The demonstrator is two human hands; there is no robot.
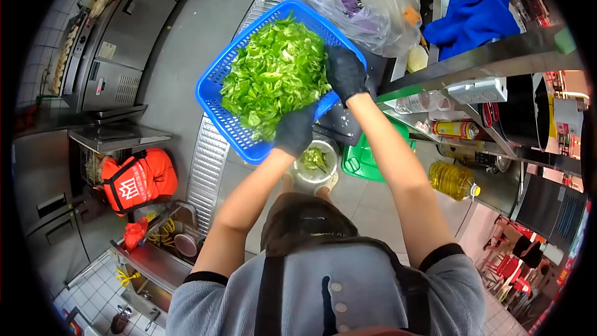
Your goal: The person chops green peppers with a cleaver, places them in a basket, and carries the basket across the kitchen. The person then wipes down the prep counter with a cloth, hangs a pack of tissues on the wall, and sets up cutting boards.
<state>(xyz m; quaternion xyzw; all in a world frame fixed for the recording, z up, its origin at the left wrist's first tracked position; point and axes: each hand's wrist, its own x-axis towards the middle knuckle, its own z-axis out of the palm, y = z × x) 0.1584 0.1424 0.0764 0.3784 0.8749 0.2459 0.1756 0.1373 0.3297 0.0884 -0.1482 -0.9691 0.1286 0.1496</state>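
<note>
Kitchen floor (194, 43); arms (252, 196) outstretched, hands (295, 130) on basket (231, 129)

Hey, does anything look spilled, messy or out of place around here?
Small pale bits are scattered on the dark board beside the blue basket, like spilled scraps. The blue cloth lies bunched up rather than folded. Nothing looks clearly damaged.

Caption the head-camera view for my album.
Gloved left hand and right hand hold a blue basket heaped with leafy greens above a grey floor.
</note>
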